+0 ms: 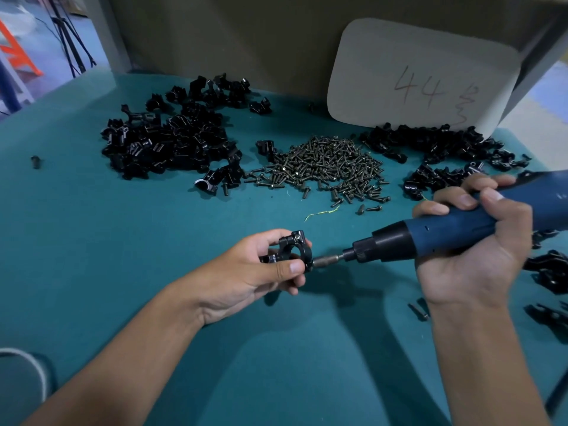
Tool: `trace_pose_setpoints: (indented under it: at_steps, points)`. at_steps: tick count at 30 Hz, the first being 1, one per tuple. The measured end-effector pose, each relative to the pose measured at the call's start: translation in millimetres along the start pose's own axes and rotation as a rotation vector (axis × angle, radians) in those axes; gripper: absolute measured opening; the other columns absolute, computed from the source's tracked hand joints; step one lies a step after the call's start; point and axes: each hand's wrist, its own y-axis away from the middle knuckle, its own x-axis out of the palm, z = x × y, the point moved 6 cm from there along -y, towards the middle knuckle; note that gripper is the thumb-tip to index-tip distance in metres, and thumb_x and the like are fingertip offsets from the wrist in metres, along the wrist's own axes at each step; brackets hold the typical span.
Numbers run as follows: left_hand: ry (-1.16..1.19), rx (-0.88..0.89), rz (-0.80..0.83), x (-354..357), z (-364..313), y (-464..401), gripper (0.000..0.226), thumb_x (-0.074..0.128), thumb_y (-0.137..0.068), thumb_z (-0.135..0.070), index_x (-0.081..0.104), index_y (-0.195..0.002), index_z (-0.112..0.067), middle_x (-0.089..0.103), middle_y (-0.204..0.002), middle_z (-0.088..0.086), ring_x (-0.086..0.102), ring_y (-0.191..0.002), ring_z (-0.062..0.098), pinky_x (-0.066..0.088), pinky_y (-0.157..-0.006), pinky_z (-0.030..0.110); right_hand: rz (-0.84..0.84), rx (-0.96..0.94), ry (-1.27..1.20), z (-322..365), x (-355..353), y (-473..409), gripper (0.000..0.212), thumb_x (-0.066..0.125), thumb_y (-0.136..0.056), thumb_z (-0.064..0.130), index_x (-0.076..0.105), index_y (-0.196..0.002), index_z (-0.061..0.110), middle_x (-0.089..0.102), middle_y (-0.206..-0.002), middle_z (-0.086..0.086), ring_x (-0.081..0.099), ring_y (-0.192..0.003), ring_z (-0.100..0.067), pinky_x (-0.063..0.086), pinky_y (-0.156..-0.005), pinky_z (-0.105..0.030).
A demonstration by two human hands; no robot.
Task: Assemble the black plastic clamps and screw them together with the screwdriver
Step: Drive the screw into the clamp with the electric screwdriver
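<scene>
Left hand [261, 272]: pinches the clamp [292, 250] between thumb and fingers, above the green table [153, 210].
Right hand [470, 241]: wrapped round the blue screwdriver [430, 233]; its bit meets the clamp's right side.
Beyond the grip: screws [325, 164], clamp pieces [166, 142].
Card [421, 75]: handwritten "44"; further marks apparently illegible.

Your surface [123, 241] is covered in plain teal cloth. The clamp [293, 250] in your left hand [246, 278] is glossy black, as are the clamp parts in the left pile [172, 139] and the right pile [436, 149]. The screws [325, 167] between the piles are dark, dull olive metal. Your screwdriver [445, 232] has a dark blue body, a black nose and a silver bit. The card [424, 75] at the back is pale grey, marked "44" in faint reddish-brown. A yellow-green thread [321, 214] lies near the screws.
</scene>
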Motion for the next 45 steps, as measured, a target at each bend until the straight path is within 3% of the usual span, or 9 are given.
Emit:
trace_pose_setpoints:
  at_steps: [5, 10, 17, 20, 22, 25, 29, 37, 45]
  points:
    - [-0.022, 0.010, -0.011, -2.7, 1.5, 0.3, 0.034, 0.076, -0.081, -0.013, 0.067, -0.113, -0.008, 0.066, -0.091, 0.004, 0.065, -0.083, 0.016, 0.054, -0.072, 0.024, 0.010, -0.007, -0.017, -0.5, 1.4, 0.7, 0.028, 0.045, -0.090, 0.007, 0.064, -0.086, 0.027, 0.054, -0.081, 0.010, 0.047, -0.067, -0.005, 0.043, -0.063, -0.022]
    - [-0.044, 0.015, -0.031, -3.9, 3.1, -0.9, 0.027, 0.075, -0.083, -0.014, 0.069, -0.110, -0.013, 0.067, -0.089, 0.003, 0.064, -0.082, 0.015, 0.052, -0.067, 0.021, -0.006, -0.016, -0.003, -1.3, 2.4, 1.6, 0.025, 0.045, -0.089, 0.007, 0.059, -0.090, 0.027, 0.054, -0.082, 0.010, 0.046, -0.067, -0.005, 0.043, -0.062, -0.022]
    - [-0.114, 0.039, -0.152, -1.9, 4.7, -2.2, 0.031, 0.063, -0.092, -0.042, 0.066, -0.107, -0.015, 0.069, -0.081, 0.005, 0.059, -0.068, 0.014, 0.043, -0.057, 0.019, -0.034, -0.073, 0.067, 0.8, 4.8, 4.0, 0.024, 0.046, -0.086, 0.006, 0.055, -0.093, 0.026, 0.054, -0.081, 0.010, 0.047, -0.066, -0.006, 0.043, -0.062, -0.023]
    - [-0.219, 0.063, -0.218, -1.3, 3.6, -3.1, 0.032, 0.064, -0.083, -0.055, 0.072, -0.098, -0.028, 0.072, -0.086, 0.008, 0.054, -0.080, 0.022, 0.043, -0.066, 0.025, -0.043, -0.069, 0.061, 1.9, 3.9, 3.9, 0.024, 0.046, -0.087, 0.005, 0.055, -0.093, 0.026, 0.055, -0.080, 0.010, 0.047, -0.066, -0.006, 0.043, -0.061, -0.023]
    - [-0.281, 0.088, -0.274, -4.3, 3.0, -4.2, 0.036, 0.064, -0.082, -0.058, 0.073, -0.100, -0.028, 0.073, -0.098, 0.007, 0.056, -0.091, 0.019, 0.043, -0.082, 0.030, -0.047, -0.064, 0.060, 1.1, 4.0, 4.0, 0.024, 0.045, -0.087, 0.006, 0.056, -0.093, 0.026, 0.055, -0.081, 0.010, 0.047, -0.065, -0.006, 0.044, -0.061, -0.023]
    - [-0.252, 0.093, -0.297, -5.8, 3.1, -3.2, 0.036, 0.065, -0.088, -0.050, 0.074, -0.100, -0.017, 0.069, -0.097, 0.003, 0.052, -0.093, 0.019, 0.037, -0.086, 0.034, -0.021, -0.053, 0.055, 1.7, 7.3, 4.9, 0.024, 0.045, -0.087, 0.007, 0.056, -0.093, 0.027, 0.054, -0.080, 0.011, 0.047, -0.065, -0.005, 0.043, -0.061, -0.022]
    - [-0.112, 0.032, -0.243, -0.5, 2.6, -0.9, 0.034, 0.063, -0.084, -0.039, 0.075, -0.102, -0.012, 0.067, -0.095, 0.001, 0.052, -0.092, 0.016, 0.042, -0.071, 0.019, 0.059, -0.029, 0.048, 4.5, 14.9, 6.4, 0.026, 0.042, -0.088, 0.008, 0.058, -0.091, 0.028, 0.055, -0.082, 0.011, 0.046, -0.066, -0.004, 0.042, -0.062, -0.021]
    - [-0.154, -0.011, -0.175, 7.6, 5.2, 0.5, 0.032, 0.061, -0.086, -0.036, 0.073, -0.100, -0.010, 0.061, -0.092, 0.009, 0.051, -0.084, 0.017, 0.040, -0.065, 0.019, 0.137, 0.021, 0.023, 4.9, 18.2, 6.8, 0.029, 0.038, -0.090, 0.011, 0.062, -0.091, 0.028, 0.058, -0.085, 0.011, 0.046, -0.065, -0.002, 0.043, -0.060, -0.020]
    - [-0.080, -0.035, -0.129, 2.2, 4.2, -1.0, 0.033, 0.062, -0.086, -0.039, 0.079, -0.094, -0.013, 0.070, -0.083, 0.000, 0.058, -0.072, 0.008, 0.042, -0.065, 0.022, 0.120, 0.034, -0.050, 7.8, 13.0, 4.2, 0.027, 0.036, -0.091, 0.013, 0.059, -0.094, 0.026, 0.060, -0.088, 0.010, 0.048, -0.067, -0.004, 0.043, -0.063, -0.020]
